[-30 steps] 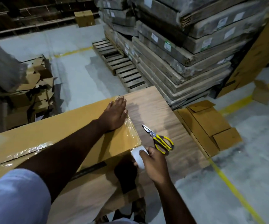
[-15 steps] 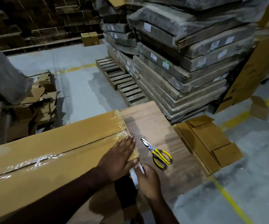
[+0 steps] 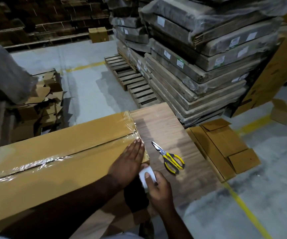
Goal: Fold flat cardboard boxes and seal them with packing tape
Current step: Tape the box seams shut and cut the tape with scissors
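Long cardboard box [image 3: 58,152] lies closed on a wood-grain table [image 3: 166,131], flaps shut so contents can't be seen; clear packing tape [image 3: 36,163] runs along the centre seam w/ more crinkled over the right end edge. Left hand [image 3: 130,156] lies flat on the box top near that right end, fingers straight & together, pressing on the taped corner. Right hand [image 3: 158,185] is just beside the box end, below the left hand, fingers curled round a white tape roll [image 3: 145,177], thumb on its face. Yellow-handled scissors [image 3: 170,158] lie on the table just right of the box, blades closed, tips pointing away from the person, not touching the box or either hand. On the floor right of the table: flattened cardboard boxes [image 3: 223,145], lying unfolded. Behind the table, a tall stack of plastic-wrapped flat cardboard bundles [image 3: 199,54] w/ small white labels on their edges, some w/ a green mark; text too small to read. Wooden pallets [image 3: 130,80] on the floor next to that stack. Left side: heap of loose cardboard scraps [image 3: 44,100]. Far back, one small closed carton [image 3: 98,34] on the floor. Yellow floor line [image 3: 246,211] runs past the table on the right. No readable writing on the box itself.
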Demonstrator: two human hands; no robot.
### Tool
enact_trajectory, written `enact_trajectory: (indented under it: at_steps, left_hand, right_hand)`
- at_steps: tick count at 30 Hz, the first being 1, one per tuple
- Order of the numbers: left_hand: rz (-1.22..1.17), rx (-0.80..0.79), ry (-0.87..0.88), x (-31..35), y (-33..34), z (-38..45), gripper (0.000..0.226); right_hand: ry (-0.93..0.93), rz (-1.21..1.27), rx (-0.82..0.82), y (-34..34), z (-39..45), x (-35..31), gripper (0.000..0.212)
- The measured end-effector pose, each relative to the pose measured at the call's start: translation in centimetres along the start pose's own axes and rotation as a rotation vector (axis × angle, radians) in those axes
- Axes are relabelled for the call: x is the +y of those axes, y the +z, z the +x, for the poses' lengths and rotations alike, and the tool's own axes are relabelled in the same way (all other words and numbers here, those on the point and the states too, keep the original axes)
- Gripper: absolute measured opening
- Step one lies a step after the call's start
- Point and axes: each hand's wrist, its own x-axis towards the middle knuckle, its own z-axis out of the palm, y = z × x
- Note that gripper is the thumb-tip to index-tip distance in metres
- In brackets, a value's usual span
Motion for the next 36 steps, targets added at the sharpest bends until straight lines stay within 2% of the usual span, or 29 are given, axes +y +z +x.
enact_trajectory:
  at_steps: [3, 6, 12, 14, 17, 18, 20, 23, 25, 29, 32, 36]
  left_hand:
    - [-0.006, 0.05, 0.003, 0.0, -0.3, -0.3, 0.073]
    - [-0.101, 0.014, 0.052, 0.0, -0.4, -0.2, 0.068]
    - [-0.09, 0.017, 0.031, -0.1, -0.2, -0.1, 0.068]
    - [-0.139, 0.028, 0.018, 0.2, -0.1, 0.3, 0.06]
    - [-0.169, 0.049, 0.032, 0.5, -0.3, 0.8, 0.055]
    - [-0.174, 0.059, 0.039, 0.3, -0.3, 0.8, 0.053]
    - [-0.202, 0.063, 0.06, -0.1, -0.8, 0.5, 0.056]
    - [-0.264, -0.036, 0.06, -1.3, -2.3, 0.1, 0.069]
    - [-0.25, -0.08, 0.029, -2.7, -2.8, 0.3, 0.073]
    - [-0.194, -0.154, -0.033, -5.4, -3.1, 2.5, 0.079]
    - [-0.306, -0.157, -0.201, -7.8, -3.5, 5.4, 0.086]
    - [-0.326, -0.181, -0.338, -11.6, -2.9, 9.5, 0.078]
  right_hand:
    - [-0.044, 0.028, -0.095, -0.3, 0.3, 0.9, 0.04]
    - [-0.049, 0.014, -0.087, -0.2, 0.3, 1.2, 0.028]
    - [-0.046, -0.053, -0.067, 0.7, 1.1, 2.6, 0.034]
    - [-0.043, -0.019, -0.04, 0.4, 1.0, 2.1, 0.027]
    - [-0.014, 0.079, 0.118, 0.0, 1.8, 1.7, 0.002]
    - [-0.04, 0.08, 0.157, -0.3, 2.4, 1.2, 0.008]
    - [-0.179, 0.016, 0.129, -0.8, 3.8, 0.2, 0.024]
    - [-0.493, -0.211, -0.056, -1.0, 6.1, -1.3, 0.041]
    - [-0.597, -0.317, -0.15, -0.6, 7.1, -1.8, 0.043]
    - [-0.579, -0.315, -0.218, 0.0, 7.3, -1.7, 0.044]
    - [-0.556, -0.263, -0.215, 0.1, 7.1, -1.7, 0.042]
    - [-0.5, -0.198, -0.175, 0.5, 6.5, -1.8, 0.041]
